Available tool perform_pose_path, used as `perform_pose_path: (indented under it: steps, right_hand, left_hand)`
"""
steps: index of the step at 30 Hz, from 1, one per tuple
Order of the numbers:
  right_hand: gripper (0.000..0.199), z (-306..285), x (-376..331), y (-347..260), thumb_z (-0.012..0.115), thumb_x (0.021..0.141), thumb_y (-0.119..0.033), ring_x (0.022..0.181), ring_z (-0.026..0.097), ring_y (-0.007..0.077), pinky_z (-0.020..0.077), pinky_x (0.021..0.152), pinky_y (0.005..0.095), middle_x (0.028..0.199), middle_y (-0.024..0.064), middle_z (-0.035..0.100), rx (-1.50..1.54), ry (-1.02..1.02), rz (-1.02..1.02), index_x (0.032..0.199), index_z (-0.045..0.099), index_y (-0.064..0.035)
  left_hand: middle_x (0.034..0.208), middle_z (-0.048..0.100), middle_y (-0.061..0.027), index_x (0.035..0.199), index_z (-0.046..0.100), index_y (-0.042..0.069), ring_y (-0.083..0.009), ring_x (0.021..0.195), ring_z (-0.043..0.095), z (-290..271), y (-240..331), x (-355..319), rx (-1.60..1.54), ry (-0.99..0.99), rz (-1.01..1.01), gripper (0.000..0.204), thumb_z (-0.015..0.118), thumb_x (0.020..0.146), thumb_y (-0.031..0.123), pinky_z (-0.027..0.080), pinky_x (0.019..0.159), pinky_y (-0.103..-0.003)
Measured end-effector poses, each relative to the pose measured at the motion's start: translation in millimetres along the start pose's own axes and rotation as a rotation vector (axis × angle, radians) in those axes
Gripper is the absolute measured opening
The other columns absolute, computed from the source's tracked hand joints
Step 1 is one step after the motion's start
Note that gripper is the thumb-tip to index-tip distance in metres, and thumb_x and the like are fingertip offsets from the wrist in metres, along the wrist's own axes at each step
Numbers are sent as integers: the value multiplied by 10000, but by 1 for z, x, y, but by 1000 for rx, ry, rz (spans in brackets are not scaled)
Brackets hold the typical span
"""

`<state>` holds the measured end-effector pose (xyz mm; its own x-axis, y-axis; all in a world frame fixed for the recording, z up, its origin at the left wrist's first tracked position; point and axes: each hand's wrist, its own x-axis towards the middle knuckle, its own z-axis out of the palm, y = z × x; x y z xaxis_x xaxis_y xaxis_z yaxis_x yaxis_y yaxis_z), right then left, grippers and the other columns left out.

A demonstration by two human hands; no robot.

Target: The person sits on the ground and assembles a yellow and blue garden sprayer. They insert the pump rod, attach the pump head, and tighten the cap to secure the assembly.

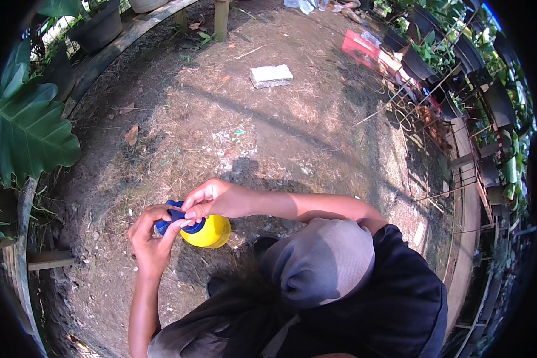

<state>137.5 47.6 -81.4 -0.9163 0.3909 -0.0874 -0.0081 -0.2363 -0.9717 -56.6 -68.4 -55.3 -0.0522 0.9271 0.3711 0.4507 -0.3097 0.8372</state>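
Note:
A round yellow container (212, 232) with a blue top (178, 216) stands on the ground left of my knees. My left hand (151, 234) curls round the blue top, its thumb and fingers on either side. From the right, my right hand (216, 200) reaches across over the top, thumb and fingers pinched together close to the left fingertips. Whatever lies between the right fingers is too small to make out. Both hands cover much of the blue part, so its exact shape is hidden.
Bare soil with dry grass surrounds me. A whitish block (271, 76) lies ahead. Large green leaves (33, 125) and a plank bench (116, 45) with pots border the left. Plant pots (420, 62), a red panel (362, 49) and thin rods (426, 122) line the right.

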Motion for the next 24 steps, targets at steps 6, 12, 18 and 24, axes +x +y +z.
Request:
perform_pose_path:
  steps: [6, 12, 18, 24]
  right_hand:
    - [292, 6, -7, -15, 622, 976, -271, 875, 623, 81, 486, 771, 243, 937, 14, 697, 66, -41, 15, 1131, 665, -28]
    - [296, 3, -7, -6, 615, 978, -279, 869, 613, 76, 481, 759, 236, 942, 11, 690, 24, 20, -18, 1126, 671, -29]
    - [282, 4, -3, -4, 641, 966, -223, 912, 621, 100, 484, 843, 262, 985, 39, 690, 59, 10, -36, 1135, 661, 2]
    - [253, 0, -4, -12, 736, 873, -132, 1066, 608, 145, 484, 918, 312, 1116, 76, 625, -75, 100, -235, 1081, 678, 0]
  left_hand:
    - [1041, 688, -174, 876, 635, -23, -239, 1002, 661, -2, 13, 4, -119, 25, -86, 150, 754, 786, -40, 525, 882, -355]
    - [943, 723, -161, 823, 650, 0, -268, 944, 707, 3, 15, 8, -125, 83, -1, 159, 786, 743, -24, 555, 830, -367]
    - [923, 722, -155, 794, 635, 4, -266, 942, 706, 1, 19, 7, -114, 93, -79, 168, 791, 738, -20, 543, 853, -362]
    - [1013, 697, -136, 1140, 533, 28, -190, 964, 664, 0, 32, 13, -195, 62, -106, 493, 817, 739, -7, 500, 890, -335]
